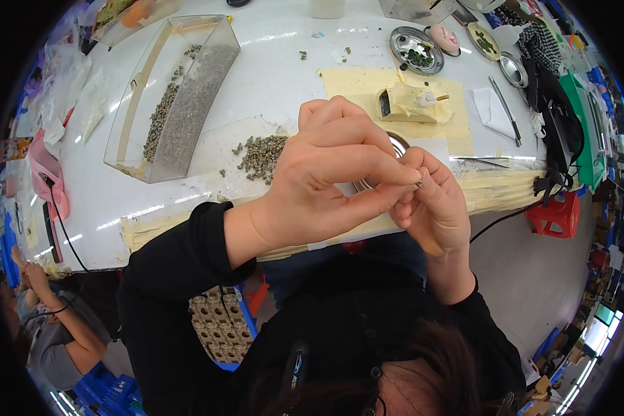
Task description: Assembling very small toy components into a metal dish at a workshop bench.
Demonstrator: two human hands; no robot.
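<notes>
My left hand (319,170) is closed in a pinch, thumb and forefinger together. My right hand (442,208) meets it at the fingertips, also pinching. Between them sits a tiny metal part (419,184), mostly covered by the fingers, so its exact shape is hidden. Beside my left hand, a heap of similar small metal parts (260,156) lies on the white table (270,55). A round metal dish (397,144) shows partly behind my hands.
A clear plastic bin (135,104) of small metal parts stands at left. Farther right are a taped block (412,104), a metal plate (395,48) with dark green pieces, tweezers (482,162) and a pen (504,107). Another person's arm (76,333) shows at lower left.
</notes>
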